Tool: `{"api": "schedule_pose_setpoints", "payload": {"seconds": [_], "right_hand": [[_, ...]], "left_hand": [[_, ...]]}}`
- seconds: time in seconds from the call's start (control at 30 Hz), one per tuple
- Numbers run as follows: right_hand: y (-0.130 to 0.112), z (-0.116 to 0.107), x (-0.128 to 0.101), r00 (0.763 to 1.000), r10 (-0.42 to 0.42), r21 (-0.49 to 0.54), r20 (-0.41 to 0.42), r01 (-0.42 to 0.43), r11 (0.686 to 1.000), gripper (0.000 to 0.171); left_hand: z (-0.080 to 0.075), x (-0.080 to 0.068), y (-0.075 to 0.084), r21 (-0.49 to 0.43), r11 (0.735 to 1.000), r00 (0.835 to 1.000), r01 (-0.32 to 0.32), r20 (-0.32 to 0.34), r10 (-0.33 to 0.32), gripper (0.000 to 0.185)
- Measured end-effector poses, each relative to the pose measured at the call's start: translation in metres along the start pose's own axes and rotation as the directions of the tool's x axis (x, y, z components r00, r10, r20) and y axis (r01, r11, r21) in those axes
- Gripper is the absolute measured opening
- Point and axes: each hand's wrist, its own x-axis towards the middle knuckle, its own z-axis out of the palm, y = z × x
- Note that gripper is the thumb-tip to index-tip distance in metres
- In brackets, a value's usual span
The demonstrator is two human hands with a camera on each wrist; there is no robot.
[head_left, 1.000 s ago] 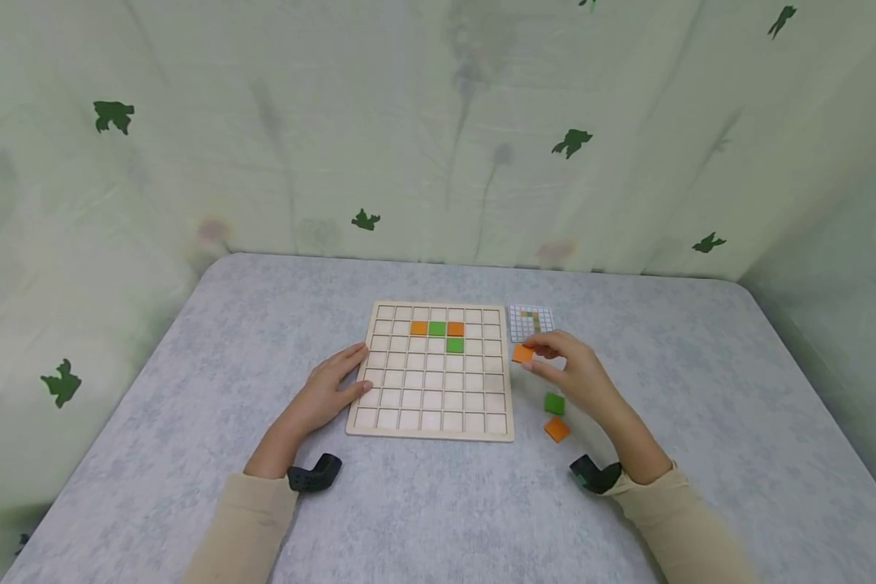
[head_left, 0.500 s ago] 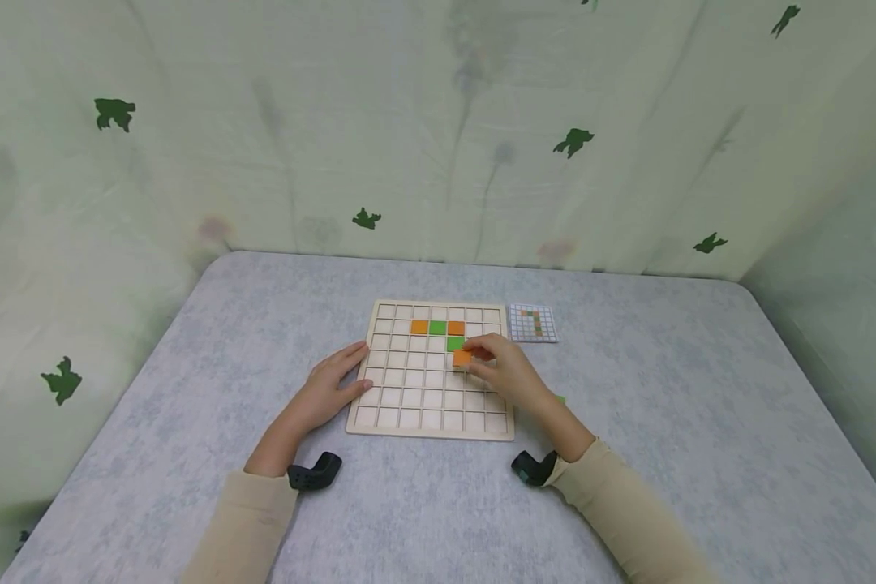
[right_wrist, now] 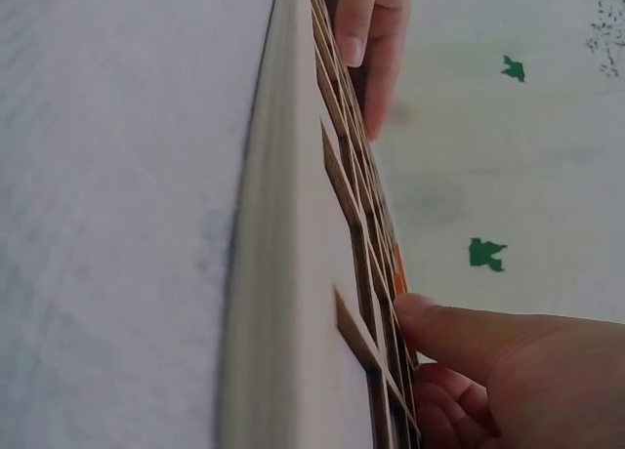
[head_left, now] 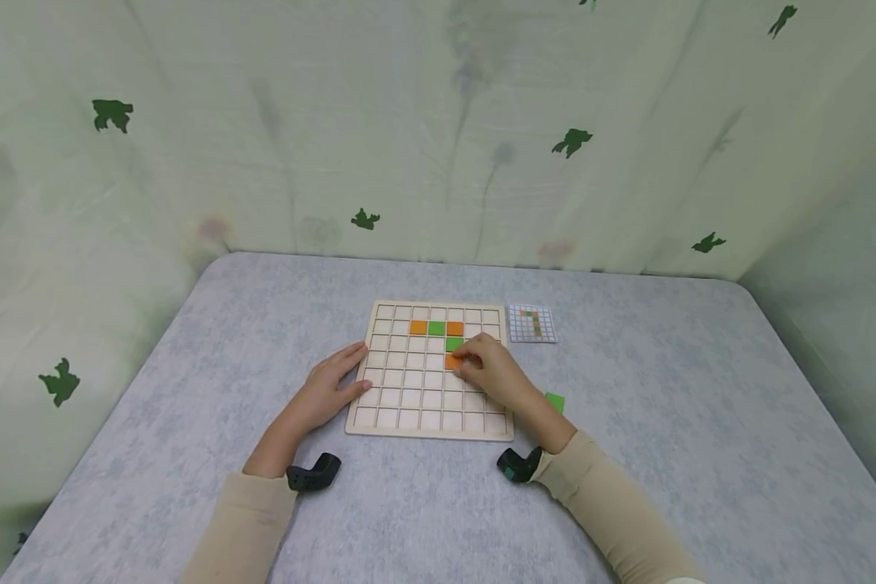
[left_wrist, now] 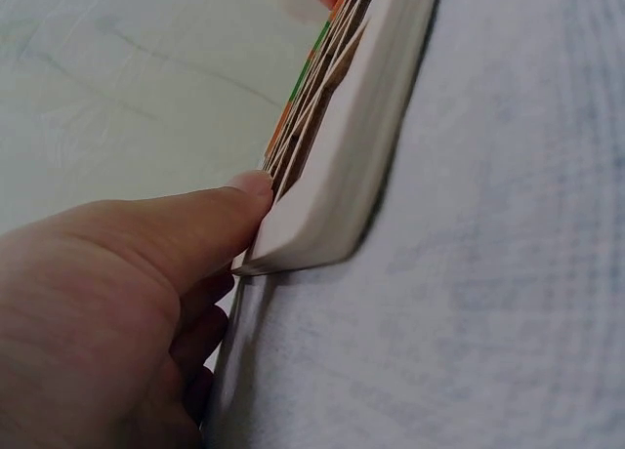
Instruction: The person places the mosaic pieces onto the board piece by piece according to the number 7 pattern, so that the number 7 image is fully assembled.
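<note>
Partly hidden under the right hand [head_left: 491, 375], an orange tile [head_left: 452, 362] is pinched into the grid board [head_left: 409, 422]; left hand [head_left: 328, 391] rests spread on the board's edge

Right hand [head_left: 491, 373] on orange tile [head_left: 453, 362] in wooden grid board [head_left: 409, 389]

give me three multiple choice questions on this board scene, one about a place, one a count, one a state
1. Where does the small pattern card lie?
A. right of the wooden grid board
B. on the board
C. under the left hand

2. How many green tiles sit in the board?
A. none
B. two
C. five

3. What is the left hand doing?
A. lifting a tile
B. resting against the board's left edge
C. holding the card

Answers:
1 A, the card lies on the table past the board's right edge.
2 B, one green in the coloured row, one below it.
3 B, its fingers lie on the board's edge while the right hand presses an orange tile.
</note>
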Motion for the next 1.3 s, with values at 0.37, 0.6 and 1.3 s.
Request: {"api": "schedule_pose_setpoints", "payload": {"seconds": [0.37,0.6,1.3], "right_hand": [[-0.012,-0.021,-0.007,1.0,0.024,0.066,0.008,-0.025,0.998,0.038],[-0.009,-0.049,-0.031,0.997,-0.033,0.035,-0.075,0.036,0.999,0.044],[0.047,-0.081,-0.108,0.994,0.107,-0.056,-0.031,-0.109,0.993,0.041]], "left_hand": [[0.001,-0.001,-0.002,-0.012,1.0,1.0,-0.005,0.0,0.005,0.063],[0.0,-0.001,0.0,-0.016,1.0,1.0,-0.012,-0.002,0.012,0.063],[-0.002,-0.001,0.001,-0.011,1.0,1.0,0.0,0.008,0.0,0.063]]}}
